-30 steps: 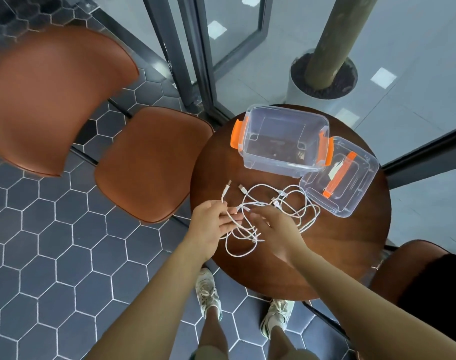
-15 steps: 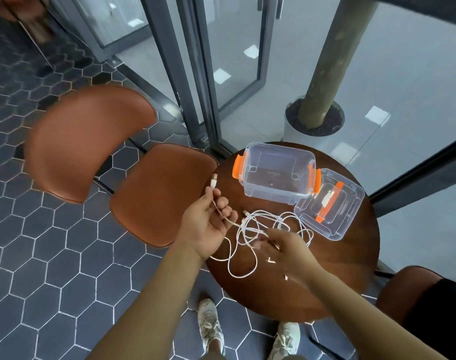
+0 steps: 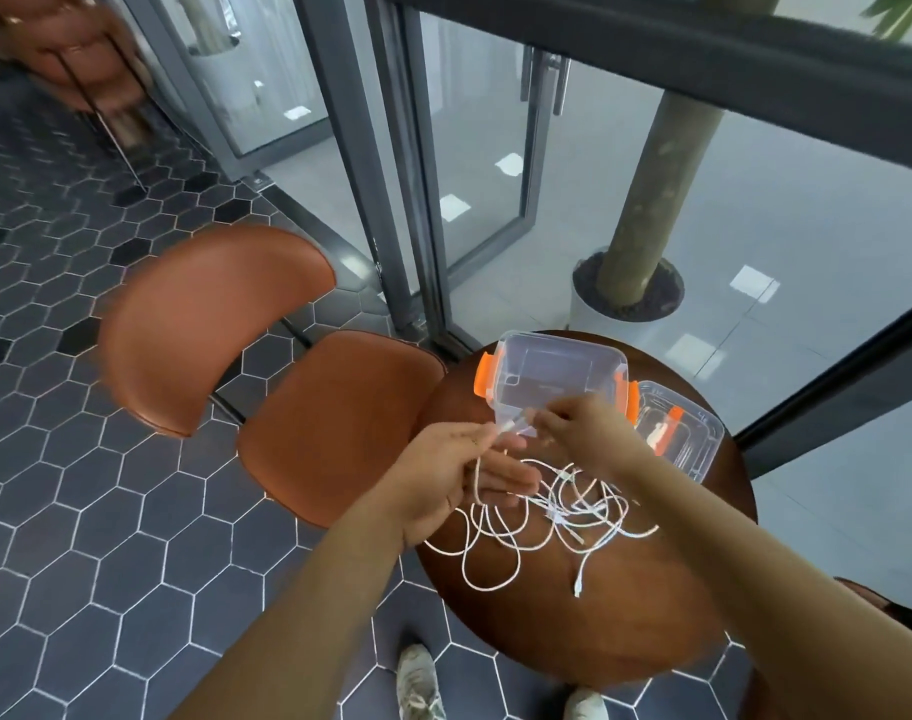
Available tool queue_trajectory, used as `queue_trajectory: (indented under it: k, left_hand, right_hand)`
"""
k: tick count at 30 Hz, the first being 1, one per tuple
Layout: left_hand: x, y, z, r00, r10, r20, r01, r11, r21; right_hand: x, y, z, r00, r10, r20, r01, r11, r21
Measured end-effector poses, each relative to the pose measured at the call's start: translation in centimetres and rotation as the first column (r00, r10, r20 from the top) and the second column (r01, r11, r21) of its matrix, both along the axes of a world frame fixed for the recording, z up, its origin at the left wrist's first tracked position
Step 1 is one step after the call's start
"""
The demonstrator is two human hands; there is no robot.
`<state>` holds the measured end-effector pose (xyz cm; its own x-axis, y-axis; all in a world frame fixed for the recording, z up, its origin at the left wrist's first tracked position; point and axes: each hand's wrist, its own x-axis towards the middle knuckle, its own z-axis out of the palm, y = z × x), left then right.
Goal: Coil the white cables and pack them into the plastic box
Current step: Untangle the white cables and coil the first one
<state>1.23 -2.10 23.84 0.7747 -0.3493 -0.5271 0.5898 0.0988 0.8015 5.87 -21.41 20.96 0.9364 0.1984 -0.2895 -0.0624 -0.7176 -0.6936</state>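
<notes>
Left hand grips 1 cable — right hand pinches its end; tangle trails below-right, box beyond.

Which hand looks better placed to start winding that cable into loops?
Probably the right hand. The left hand grips the white cable, whose slack hangs to the tangle on the table, so it can anchor; the right only pinches the plug end, nearer the tangle.
</notes>
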Motion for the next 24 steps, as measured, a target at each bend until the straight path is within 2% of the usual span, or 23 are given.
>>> queue_trajectory:
  k: [2, 4, 8, 10, 12, 14, 16, 18, 22, 24]
  left_hand:
    - [-0.3, -0.1, -0.1, 0.988, -0.146, 0.041, 0.138, 0.979, 0.148]
    - [-0.5, -0.1, -0.1, 0.987, -0.151, 0.047, 0.136, 0.961, 0.241]
    - [-0.6, -0.3, -0.4, 0.983, 0.138, 0.120, -0.171, 0.927, 0.333]
    - [-0.7, -0.5, -0.2, 0.951, 0.294, 0.099, -0.309, 0.925, 0.222]
    - [-0.7, -0.5, 0.4, 0.911, 0.411, -0.037, -0.411, 0.912, 0.000]
    - [-0.5, -0.2, 1.0, 0.871, 0.466, -0.156, -0.489, 0.853, -0.184]
    - [-0.4, 0.0, 1.5, 0.852, 0.478, -0.213, -0.523, 0.790, -0.319]
    - [-0.3, 0.0, 2.0, 0.838, 0.504, -0.212, -0.545, 0.746, -0.383]
    - [0.3, 1.1, 3.4, 0.778, 0.593, -0.206, -0.611, 0.640, -0.466]
    - [0.6, 2.1, 3.8, 0.751, 0.624, -0.214, -0.635, 0.594, -0.493]
  right_hand:
    - [0.7, 1.3, 1.9, 0.998, -0.041, -0.055, 0.047, 0.993, 0.112]
    - [0.9, 2.2, 3.8, 0.999, 0.009, -0.052, -0.003, 0.994, 0.109]
    - [-0.7, 3.4, 5.8, 0.968, 0.218, 0.123, -0.212, 0.976, -0.054]
    - [-2.3, 3.9, 5.2, 0.952, 0.248, 0.180, -0.239, 0.969, -0.070]
    - [-3.7, 4.3, 3.8, 0.953, 0.169, 0.253, -0.159, 0.985, -0.062]
    - [-4.6, 4.3, 2.4, 0.946, 0.107, 0.307, -0.099, 0.994, -0.040]
    - [-5.6, 4.2, 1.5, 0.918, 0.152, 0.365, -0.149, 0.988, -0.037]
    - [-6.3, 3.9, 0.8, 0.894, 0.216, 0.392, -0.201, 0.976, -0.079]
    - [-6.8, 2.1, -0.4, 0.899, 0.278, 0.338, -0.201, 0.949, -0.244]
    - [-6.9, 1.3, -0.4, 0.928, 0.233, 0.290, -0.181, 0.963, -0.198]
